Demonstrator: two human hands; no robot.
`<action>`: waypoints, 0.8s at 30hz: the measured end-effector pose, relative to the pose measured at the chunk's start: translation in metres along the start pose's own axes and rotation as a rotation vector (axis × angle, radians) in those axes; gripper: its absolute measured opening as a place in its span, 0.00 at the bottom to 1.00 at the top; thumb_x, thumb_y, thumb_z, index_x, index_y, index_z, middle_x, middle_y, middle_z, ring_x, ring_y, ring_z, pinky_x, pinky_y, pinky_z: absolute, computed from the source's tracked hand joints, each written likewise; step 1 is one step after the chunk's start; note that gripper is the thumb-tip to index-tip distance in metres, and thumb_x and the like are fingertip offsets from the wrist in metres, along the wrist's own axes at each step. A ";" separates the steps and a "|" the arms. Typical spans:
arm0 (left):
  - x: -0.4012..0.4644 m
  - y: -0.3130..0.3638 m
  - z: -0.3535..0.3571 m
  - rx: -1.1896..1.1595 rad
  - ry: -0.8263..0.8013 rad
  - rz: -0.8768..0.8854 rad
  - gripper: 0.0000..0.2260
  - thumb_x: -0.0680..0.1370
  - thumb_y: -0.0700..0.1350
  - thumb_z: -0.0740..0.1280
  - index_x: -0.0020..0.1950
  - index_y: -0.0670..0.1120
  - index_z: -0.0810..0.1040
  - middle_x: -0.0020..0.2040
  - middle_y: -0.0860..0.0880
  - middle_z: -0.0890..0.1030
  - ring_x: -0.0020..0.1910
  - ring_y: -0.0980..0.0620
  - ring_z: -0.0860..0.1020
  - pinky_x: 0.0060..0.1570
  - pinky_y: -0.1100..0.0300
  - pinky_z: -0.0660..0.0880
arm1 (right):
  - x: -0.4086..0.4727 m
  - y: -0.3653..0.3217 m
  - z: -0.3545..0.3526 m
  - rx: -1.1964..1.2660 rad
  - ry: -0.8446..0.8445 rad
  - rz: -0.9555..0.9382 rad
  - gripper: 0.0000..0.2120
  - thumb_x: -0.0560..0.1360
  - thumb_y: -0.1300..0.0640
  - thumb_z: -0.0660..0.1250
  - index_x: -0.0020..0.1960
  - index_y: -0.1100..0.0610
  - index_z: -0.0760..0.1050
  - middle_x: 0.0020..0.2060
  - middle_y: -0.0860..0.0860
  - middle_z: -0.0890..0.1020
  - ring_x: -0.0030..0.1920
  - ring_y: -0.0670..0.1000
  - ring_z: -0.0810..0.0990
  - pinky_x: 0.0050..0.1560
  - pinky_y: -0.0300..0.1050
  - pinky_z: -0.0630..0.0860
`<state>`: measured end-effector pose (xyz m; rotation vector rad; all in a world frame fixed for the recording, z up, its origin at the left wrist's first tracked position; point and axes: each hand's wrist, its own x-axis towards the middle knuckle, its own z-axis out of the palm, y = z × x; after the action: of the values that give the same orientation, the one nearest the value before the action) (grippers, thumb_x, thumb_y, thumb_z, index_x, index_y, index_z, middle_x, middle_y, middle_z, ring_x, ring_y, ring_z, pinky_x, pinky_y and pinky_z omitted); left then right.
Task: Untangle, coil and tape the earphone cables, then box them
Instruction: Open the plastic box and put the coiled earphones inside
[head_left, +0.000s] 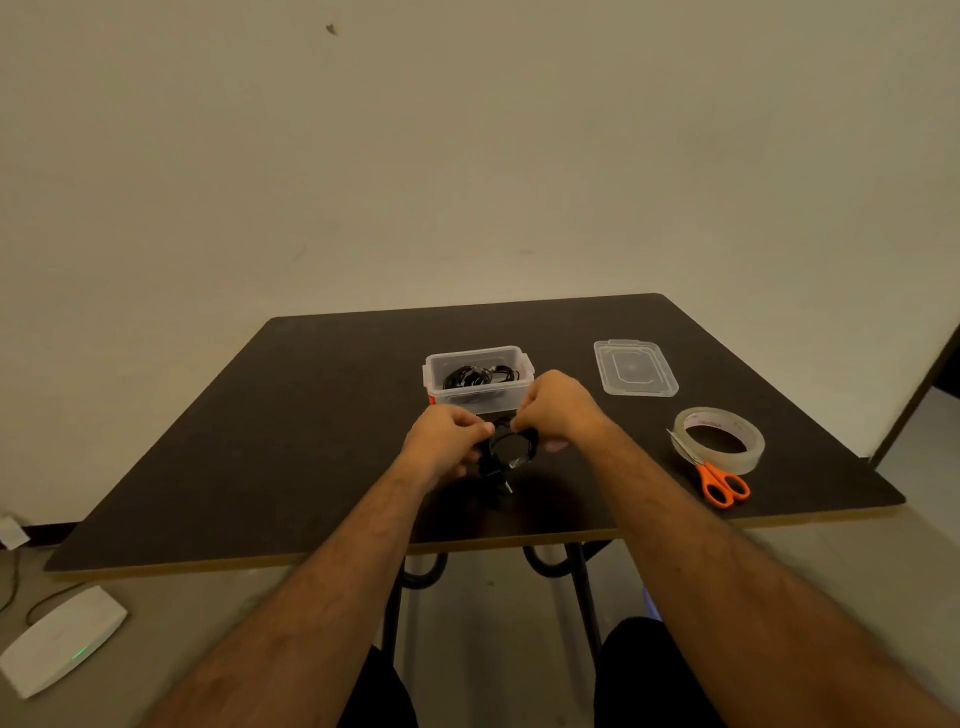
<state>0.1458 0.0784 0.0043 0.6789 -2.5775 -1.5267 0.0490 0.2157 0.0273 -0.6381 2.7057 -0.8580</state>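
We see two hands at frame center: the left hand (448, 435) and right hand (558, 410) both pinch one black cable coil (509, 448). Behind it sits one clear box (478, 381) holding more cables. At right lie one lid (635, 367), one tape roll (720, 439) and one scissors (719, 481). The dark table (260, 441) stands against a plain wall (415, 156).

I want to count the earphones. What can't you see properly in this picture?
Head view only:
- Black cables in the clear box: a dark tangle, too small to count.
- Coiled cable: partly hidden by the left hand and right hand holding it.
- Tape roll print: too blurred to read.
- Scissors: blades partly blend into the roll.
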 end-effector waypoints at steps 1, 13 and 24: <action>0.002 0.003 -0.003 -0.039 0.019 0.022 0.05 0.79 0.47 0.68 0.54 0.49 0.80 0.49 0.48 0.82 0.44 0.52 0.80 0.39 0.59 0.77 | 0.002 -0.003 -0.005 0.014 0.006 -0.012 0.04 0.74 0.57 0.72 0.46 0.57 0.80 0.41 0.54 0.83 0.38 0.49 0.84 0.35 0.41 0.81; 0.081 0.061 -0.065 -0.044 0.221 0.119 0.03 0.78 0.45 0.70 0.50 0.48 0.82 0.44 0.48 0.84 0.39 0.55 0.81 0.33 0.60 0.74 | 0.080 -0.063 -0.053 0.189 0.083 -0.064 0.06 0.72 0.62 0.74 0.47 0.64 0.82 0.39 0.58 0.85 0.38 0.53 0.85 0.42 0.51 0.85; 0.138 0.033 -0.054 0.394 0.191 0.076 0.02 0.77 0.49 0.71 0.48 0.54 0.80 0.46 0.53 0.82 0.45 0.54 0.81 0.45 0.54 0.82 | 0.140 -0.044 -0.008 -0.092 0.064 0.019 0.07 0.73 0.56 0.74 0.43 0.60 0.81 0.35 0.53 0.83 0.33 0.48 0.83 0.33 0.41 0.79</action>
<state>0.0252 -0.0084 0.0378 0.7073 -2.7372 -0.8878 -0.0624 0.1215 0.0476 -0.6126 2.8181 -0.7663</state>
